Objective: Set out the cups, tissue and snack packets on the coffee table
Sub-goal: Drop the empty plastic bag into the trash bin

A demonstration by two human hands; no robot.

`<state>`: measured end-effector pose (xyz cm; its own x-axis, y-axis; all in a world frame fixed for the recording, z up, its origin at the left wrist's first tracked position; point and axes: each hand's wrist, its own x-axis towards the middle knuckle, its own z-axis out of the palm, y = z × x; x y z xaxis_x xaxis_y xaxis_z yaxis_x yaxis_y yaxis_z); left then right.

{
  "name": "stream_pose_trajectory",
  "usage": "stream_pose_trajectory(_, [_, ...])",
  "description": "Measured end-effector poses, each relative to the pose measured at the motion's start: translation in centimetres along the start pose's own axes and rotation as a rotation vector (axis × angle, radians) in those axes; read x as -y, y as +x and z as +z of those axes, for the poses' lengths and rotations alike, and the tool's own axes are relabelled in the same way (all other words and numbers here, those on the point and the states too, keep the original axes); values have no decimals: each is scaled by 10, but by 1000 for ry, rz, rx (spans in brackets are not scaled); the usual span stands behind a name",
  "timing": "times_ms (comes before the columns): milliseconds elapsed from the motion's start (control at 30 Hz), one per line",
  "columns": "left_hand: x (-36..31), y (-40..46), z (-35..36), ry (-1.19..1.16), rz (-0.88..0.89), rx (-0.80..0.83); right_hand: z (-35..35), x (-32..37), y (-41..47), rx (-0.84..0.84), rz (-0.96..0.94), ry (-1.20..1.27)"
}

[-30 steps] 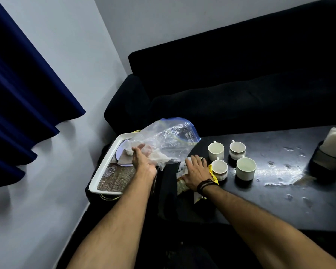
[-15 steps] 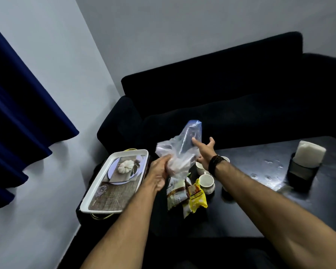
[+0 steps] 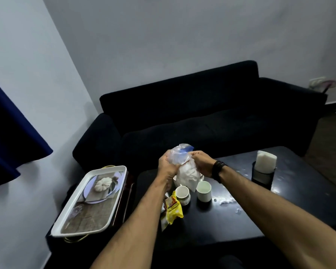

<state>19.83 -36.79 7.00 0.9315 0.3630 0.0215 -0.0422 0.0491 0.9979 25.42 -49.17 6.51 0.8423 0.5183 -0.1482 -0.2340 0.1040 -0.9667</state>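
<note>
Both hands, left hand (image 3: 166, 166) and right hand (image 3: 201, 165), closed around a clear plastic bag (image 3: 184, 167) of white stuff, probably tissue. Two cups (image 3: 182, 194) at 6 o'clock below it; snack packets (image 3: 173, 209) at 7 o'clock on the coffee table (image 3: 279, 210).

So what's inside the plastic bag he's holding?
The clear plastic bag, gripped by the left hand and right hand, holds something white and crumpled, maybe tissue. The hands cover the top, so whether it is open cannot be seen.

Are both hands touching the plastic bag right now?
Touching. The head view shows the left hand and right hand each closed around the neck of the plastic bag, held above the cups.
</note>
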Motion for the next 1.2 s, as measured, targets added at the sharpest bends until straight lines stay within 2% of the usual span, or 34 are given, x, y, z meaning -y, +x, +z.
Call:
stream_pose_trajectory(133, [-28,0,20,-184,26,-194,-16,4,-22,-32,-136,158])
stream_pose_trajectory(200, [-37,-1,26,-241,31,-204,-31,2,-35,-18,-129,132])
stream_pose_trajectory(300, [-44,-7,44,-362,-65,-33,-46,6,-56,113,-146,98])
stream_pose_trajectory(333, [-46,-13,54,-440,-135,38,-50,10,-61,105,-194,82])
stream_pose_trajectory(400, [-44,-26,76,-453,-193,149,-59,21,-77,45,-273,22])
stream_pose_trajectory(500, [-32,-42,105,-186,-61,337,-82,20,-104,-118,-294,-63])
stream_pose_trajectory(600, [-21,-60,135,-87,-118,572,-118,4,-135,-321,-274,-17])
stream_pose_trajectory(800, [11,-93,211,133,-263,658,-217,2,-202,-706,-187,23])
stream_pose_trajectory(933, [44,-105,243,359,-262,745,-283,-17,-256,-772,7,-37])
stream_pose_trajectory(1067, [93,-137,280,545,-270,916,-328,-77,-322,-927,192,-79])
stream_pose_trajectory(1200, [143,-176,316,706,-199,1077,-360,-140,-373,-1004,387,-166])
